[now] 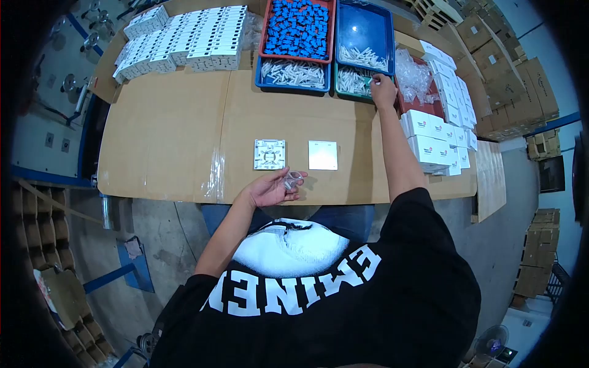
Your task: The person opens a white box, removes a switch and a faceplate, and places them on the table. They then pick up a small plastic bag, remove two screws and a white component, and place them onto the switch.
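On the left, many boxes (184, 43) stood in rows, already stacked. In the middle, the frame (270, 154) lay flat on the cardboard (165, 135), near the front edge, and the plate (323, 155) lay to its right, apart from it and not joined. The left hand (268, 189) was just below the frame, palm upward, its fingers loosely curled around a clear bag (293, 179). Farther right, the right hand (384, 91) reached the green tray (353, 95), its fingers bent at the right rim; I could not tell if they grasped a piece. So this set looked, in my judgement, only laid out and not finished, while the white boxes (429, 144) on the right already stood closed in piles.

As for the edges, a wide stretch of cardboard ran from the left side to the frame, giving the left arm much room. The front edge was close to the left wrist. Behind, the rims of the red tray (262, 43) and the blue tray (291, 91) bounded the middle. The right hand had the least room, between the green tray and the bin (429, 109) of clear bags, with the white boxes near the forearm.
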A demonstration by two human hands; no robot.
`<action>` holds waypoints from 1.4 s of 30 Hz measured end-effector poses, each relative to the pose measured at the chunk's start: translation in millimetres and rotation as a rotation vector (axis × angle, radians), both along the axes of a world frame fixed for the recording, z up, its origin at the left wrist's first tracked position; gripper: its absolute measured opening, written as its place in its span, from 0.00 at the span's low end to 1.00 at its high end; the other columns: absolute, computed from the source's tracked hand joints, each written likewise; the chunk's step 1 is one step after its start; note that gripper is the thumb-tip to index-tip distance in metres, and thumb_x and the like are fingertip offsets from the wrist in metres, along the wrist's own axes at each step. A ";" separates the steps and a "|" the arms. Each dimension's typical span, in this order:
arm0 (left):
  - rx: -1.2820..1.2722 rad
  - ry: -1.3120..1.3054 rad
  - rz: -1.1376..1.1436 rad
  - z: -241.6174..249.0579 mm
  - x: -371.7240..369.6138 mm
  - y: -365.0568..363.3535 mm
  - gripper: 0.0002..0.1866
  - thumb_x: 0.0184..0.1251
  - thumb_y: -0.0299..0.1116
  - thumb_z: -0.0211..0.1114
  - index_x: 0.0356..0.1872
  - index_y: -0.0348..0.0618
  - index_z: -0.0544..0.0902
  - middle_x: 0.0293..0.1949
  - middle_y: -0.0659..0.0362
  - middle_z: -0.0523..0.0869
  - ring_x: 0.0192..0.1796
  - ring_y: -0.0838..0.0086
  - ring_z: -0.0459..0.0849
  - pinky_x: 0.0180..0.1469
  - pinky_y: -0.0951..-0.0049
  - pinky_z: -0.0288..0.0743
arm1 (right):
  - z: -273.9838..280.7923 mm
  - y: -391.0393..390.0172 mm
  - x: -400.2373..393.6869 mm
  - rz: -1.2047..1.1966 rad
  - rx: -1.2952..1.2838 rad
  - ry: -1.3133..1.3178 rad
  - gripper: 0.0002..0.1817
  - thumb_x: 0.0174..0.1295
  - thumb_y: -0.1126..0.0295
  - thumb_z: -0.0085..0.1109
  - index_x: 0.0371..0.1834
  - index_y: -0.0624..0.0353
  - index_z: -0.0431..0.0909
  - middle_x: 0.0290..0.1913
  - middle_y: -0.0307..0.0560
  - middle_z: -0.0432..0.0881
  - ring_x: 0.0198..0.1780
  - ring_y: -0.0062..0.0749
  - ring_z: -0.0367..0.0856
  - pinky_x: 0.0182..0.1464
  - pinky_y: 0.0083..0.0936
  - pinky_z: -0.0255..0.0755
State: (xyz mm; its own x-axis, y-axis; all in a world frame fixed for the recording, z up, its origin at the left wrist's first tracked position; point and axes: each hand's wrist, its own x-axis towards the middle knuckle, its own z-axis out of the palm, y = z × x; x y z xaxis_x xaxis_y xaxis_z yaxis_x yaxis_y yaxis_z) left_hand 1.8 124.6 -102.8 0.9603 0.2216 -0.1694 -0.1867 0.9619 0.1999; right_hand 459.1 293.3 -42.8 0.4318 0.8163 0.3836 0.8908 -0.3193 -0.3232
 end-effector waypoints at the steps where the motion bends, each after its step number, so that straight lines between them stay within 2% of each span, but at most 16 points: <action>1: 0.005 -0.002 0.000 -0.9 0.7 0.2 0.34 0.84 0.53 0.52 0.75 0.35 0.68 0.54 0.57 0.84 0.47 0.72 0.81 0.66 0.61 0.75 | -2.1 -6.0 -0.7 0.042 0.100 0.050 0.10 0.62 0.66 0.65 0.45 0.52 0.89 0.46 0.48 0.90 0.51 0.47 0.88 0.53 0.43 0.75; 2: 0.005 -0.003 0.005 -2.6 0.3 -0.2 0.33 0.85 0.53 0.51 0.75 0.35 0.68 0.54 0.57 0.84 0.47 0.72 0.81 0.66 0.61 0.75 | -5.5 -10.8 -3.5 0.088 0.195 0.103 0.10 0.62 0.66 0.66 0.44 0.53 0.89 0.44 0.48 0.89 0.50 0.48 0.88 0.51 0.42 0.77; 3: -0.013 -0.001 0.020 -5.1 0.9 1.5 0.33 0.85 0.53 0.51 0.75 0.35 0.68 0.54 0.57 0.84 0.47 0.72 0.81 0.66 0.61 0.75 | -9.2 -15.7 -6.9 0.144 0.248 0.098 0.10 0.61 0.68 0.68 0.45 0.54 0.89 0.40 0.49 0.88 0.43 0.43 0.87 0.47 0.36 0.78; 5: -0.045 0.045 0.011 -14.8 1.1 -0.5 0.32 0.86 0.53 0.48 0.75 0.35 0.69 0.54 0.57 0.84 0.47 0.72 0.82 0.66 0.60 0.75 | -4.7 -41.3 -35.7 0.210 0.204 0.349 0.10 0.61 0.70 0.69 0.46 0.55 0.89 0.37 0.46 0.86 0.36 0.33 0.82 0.43 0.30 0.77; 6: -0.032 0.029 0.007 -14.5 0.5 -2.3 0.32 0.86 0.53 0.47 0.75 0.35 0.69 0.54 0.57 0.84 0.47 0.72 0.82 0.66 0.59 0.75 | 8.5 -65.3 -66.4 0.211 0.156 0.455 0.08 0.63 0.70 0.69 0.45 0.56 0.89 0.36 0.41 0.85 0.34 0.22 0.78 0.39 0.23 0.73; 7: -0.008 0.010 0.003 -9.3 1.4 0.8 0.32 0.86 0.53 0.47 0.74 0.35 0.70 0.54 0.56 0.84 0.46 0.72 0.82 0.66 0.59 0.75 | 1.9 -82.5 -88.5 0.223 0.127 0.467 0.08 0.63 0.70 0.69 0.45 0.56 0.89 0.36 0.41 0.85 0.34 0.22 0.78 0.39 0.23 0.73; 9: -0.016 0.009 0.026 -5.2 1.2 0.6 0.32 0.86 0.53 0.47 0.74 0.35 0.70 0.53 0.56 0.84 0.46 0.71 0.82 0.66 0.58 0.76 | -9.7 -115.9 -126.3 0.501 0.108 0.755 0.07 0.66 0.70 0.68 0.45 0.57 0.90 0.36 0.37 0.85 0.34 0.17 0.78 0.38 0.20 0.72; 11: 0.032 0.037 0.038 -5.1 2.2 1.4 0.32 0.86 0.53 0.48 0.73 0.34 0.71 0.53 0.56 0.85 0.46 0.70 0.83 0.66 0.57 0.76 | 2.5 -158.5 -172.0 0.530 -0.160 0.793 0.08 0.68 0.72 0.67 0.48 0.58 0.90 0.39 0.37 0.86 0.35 0.16 0.78 0.39 0.18 0.72; 14: 0.054 0.018 0.060 1.2 0.1 -0.9 0.32 0.86 0.54 0.47 0.71 0.34 0.72 0.53 0.55 0.85 0.49 0.69 0.84 0.66 0.56 0.76 | 6.6 -197.6 -215.3 0.686 -0.127 0.967 0.10 0.69 0.74 0.66 0.50 0.58 0.90 0.41 0.38 0.86 0.36 0.18 0.79 0.39 0.18 0.72; 18: 0.094 0.019 0.103 -1.2 1.2 -4.5 0.28 0.86 0.52 0.49 0.67 0.36 0.77 0.52 0.54 0.86 0.51 0.68 0.85 0.67 0.55 0.77 | 26.2 -219.9 -239.1 0.697 -0.166 1.051 0.09 0.67 0.75 0.67 0.49 0.59 0.90 0.42 0.38 0.86 0.35 0.18 0.78 0.38 0.19 0.71; 22: 0.172 0.056 0.134 0.1 0.6 -8.4 0.26 0.85 0.52 0.52 0.63 0.39 0.79 0.53 0.53 0.87 0.53 0.67 0.86 0.68 0.55 0.77 | 47.4 -221.1 -246.4 0.612 -0.356 0.925 0.07 0.65 0.76 0.68 0.45 0.62 0.89 0.41 0.39 0.86 0.35 0.18 0.78 0.38 0.19 0.71; 28: 0.270 0.172 0.184 14.4 -1.9 -14.7 0.24 0.84 0.50 0.54 0.63 0.38 0.79 0.53 0.53 0.87 0.53 0.65 0.89 0.68 0.56 0.80 | 50.9 -214.4 -246.1 0.849 -0.381 0.638 0.07 0.63 0.76 0.67 0.43 0.65 0.87 0.40 0.43 0.85 0.36 0.28 0.82 0.40 0.24 0.75; 33: 0.280 0.229 0.198 11.6 -1.9 -17.9 0.24 0.84 0.50 0.55 0.62 0.38 0.79 0.53 0.52 0.87 0.54 0.64 0.89 0.67 0.57 0.81 | 36.1 -212.3 -241.1 0.993 -0.415 0.783 0.09 0.65 0.75 0.65 0.45 0.66 0.88 0.52 0.47 0.82 0.49 0.34 0.84 0.50 0.26 0.77; 37: 0.235 0.105 0.223 4.1 -2.4 -15.2 0.25 0.83 0.51 0.56 0.63 0.39 0.78 0.53 0.52 0.87 0.55 0.64 0.89 0.67 0.57 0.81 | 40.2 -213.0 -241.9 0.891 -0.492 0.888 0.11 0.68 0.71 0.65 0.46 0.66 0.88 0.55 0.47 0.81 0.53 0.37 0.83 0.55 0.28 0.77; 40: 0.233 0.095 0.204 3.7 -3.7 -14.0 0.25 0.82 0.51 0.57 0.63 0.39 0.78 0.53 0.54 0.88 0.54 0.64 0.89 0.68 0.56 0.81 | 37.2 -213.7 -245.5 0.871 -0.463 0.804 0.11 0.74 0.68 0.61 0.46 0.65 0.88 0.60 0.44 0.80 0.58 0.32 0.79 0.58 0.27 0.74; 42: 0.220 0.105 0.196 2.9 -3.7 -13.6 0.24 0.81 0.50 0.59 0.64 0.40 0.77 0.57 0.54 0.86 0.57 0.65 0.88 0.69 0.55 0.80 | 37.9 -215.5 -249.9 0.967 -0.416 0.615 0.17 0.77 0.62 0.57 0.45 0.66 0.88 0.64 0.46 0.79 0.64 0.37 0.75 0.65 0.31 0.69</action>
